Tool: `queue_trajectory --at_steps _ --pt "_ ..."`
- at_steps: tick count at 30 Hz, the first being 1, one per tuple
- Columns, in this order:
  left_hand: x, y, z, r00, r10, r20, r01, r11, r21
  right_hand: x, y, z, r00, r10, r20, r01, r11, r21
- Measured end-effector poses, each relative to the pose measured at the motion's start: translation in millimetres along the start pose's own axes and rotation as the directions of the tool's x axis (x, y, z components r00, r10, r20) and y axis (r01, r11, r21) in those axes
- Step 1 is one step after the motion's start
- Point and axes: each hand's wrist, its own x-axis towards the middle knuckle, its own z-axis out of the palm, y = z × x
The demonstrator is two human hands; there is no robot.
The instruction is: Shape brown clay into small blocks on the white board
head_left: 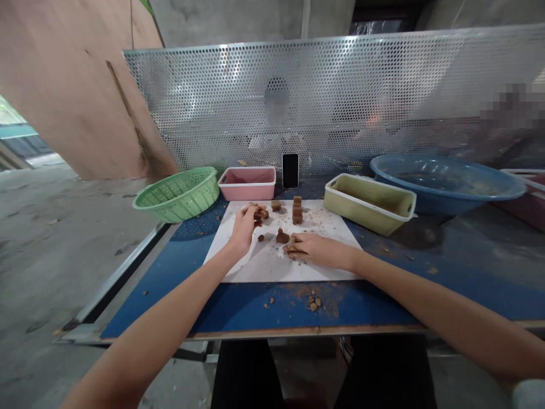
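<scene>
On a white board [255, 271] lie several brown clay-like pieces and crumbs. My left hand [244, 224] is at the board's left side, fingers curled around a brown clay-like lump [258, 216] that they partly hide. My right hand [313, 250] rests low on the board with its fingertips together and pointing down; what is under them, if anything, is hidden. Just left of those fingertips sits a dark brown lump [281, 237], with a smaller bit [261, 238] farther left. Behind stand a row of brown blocks [297, 211] and a single block [276, 205].
A green basket [179, 196], a pink bin [248, 184], an upright phone [290, 170], a yellow-green bin [368, 204] and a blue basin [443, 182] line the back. Behind them rises a perforated metal panel [238, 102]. Small stones [314, 302] lie near the blue table's front edge.
</scene>
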Motion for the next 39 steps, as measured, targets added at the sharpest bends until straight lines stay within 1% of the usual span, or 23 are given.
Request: queue_trajectory --at_steps 3,4,5,6,7,8,10,11,12,15,17,19,22,25,30,33,37,39 --pt "-1 1 -0.2 1.0 0.016 0.013 -0.016 1.0 0.004 -1 1 2 0.997 -0.077 0.007 0.078 0.993 -0.092" --pt "-1 1 -0.3 0.999 0.028 0.028 -0.029 1.0 0.005 -2 2 3 0.996 -0.085 -0.012 0.083 0.991 -0.104" --pt "-2 2 -0.3 0.998 0.044 0.047 -0.044 0.999 0.007 -2 2 4 0.996 -0.076 -0.056 0.071 0.993 -0.097" --pt "-2 2 0.1 0.996 0.059 0.07 -0.06 0.998 0.011 -2 2 5 0.99 -0.054 -0.128 0.045 0.996 -0.072" --pt "-4 4 0.8 0.993 0.066 0.099 -0.068 0.997 0.023 -2 2 5 0.975 -0.023 -0.221 0.016 0.999 -0.031" --pt "-6 5 1.8 0.989 0.054 0.136 -0.061 0.997 0.046 -2 1 4 0.948 0.006 -0.319 -0.001 1.0 0.016" --pt "-11 8 4.6 0.973 -0.015 0.231 -0.016 0.992 0.129 -3 -3 2 0.878 0.046 -0.476 0.001 0.995 0.098" --pt "-13 9 6.0 0.954 -0.061 0.293 0.01 0.985 0.174 -3 -5 1 0.846 0.06 -0.53 0.007 0.992 0.125" --pt "-16 9 7.3 0.926 -0.108 0.362 0.033 0.978 0.208 -3 -7 -1 0.818 0.077 -0.57 0.009 0.989 0.146" --pt "-23 9 8.6 0.818 -0.205 0.538 0.106 0.972 0.21 -4 -12 -3 0.748 0.121 -0.652 0.008 0.982 0.191" --pt "-26 9 7.3 0.76 -0.257 0.597 0.169 0.965 0.201 -4 -15 -3 0.717 0.128 -0.686 0.021 0.979 0.204" --pt "-27 8 5.4 0.728 -0.301 0.616 0.206 0.953 0.221 -4 -16 -2 0.701 0.125 -0.702 0.034 0.977 0.209" --pt "-28 9 4.2 0.696 -0.337 0.633 0.242 0.941 0.235 -3 -18 -2 0.701 0.114 -0.704 0.054 0.976 0.211" --pt "-29 8 5.8 0.677 -0.352 0.646 0.284 0.935 0.212 -2 -22 -4 0.725 0.113 -0.679 0.065 0.971 0.23" --pt "-33 3 8.7 0.687 -0.386 0.616 0.329 0.921 0.21 0 -27 -7 0.785 0.185 -0.592 0.039 0.938 0.345" --pt "-35 0 9.3 0.68 -0.389 0.621 0.333 0.919 0.211 0 -27 -6 0.798 0.206 -0.567 0.051 0.913 0.404" --pt "-37 -3 9.2 0.692 -0.389 0.608 0.348 0.918 0.192 0 -26 -5 0.816 0.246 -0.523 0.038 0.88 0.474" --pt "-37 -3 9.3 0.692 -0.39 0.607 0.352 0.917 0.188 1 -25 -6 0.814 0.248 -0.526 0.049 0.872 0.487"
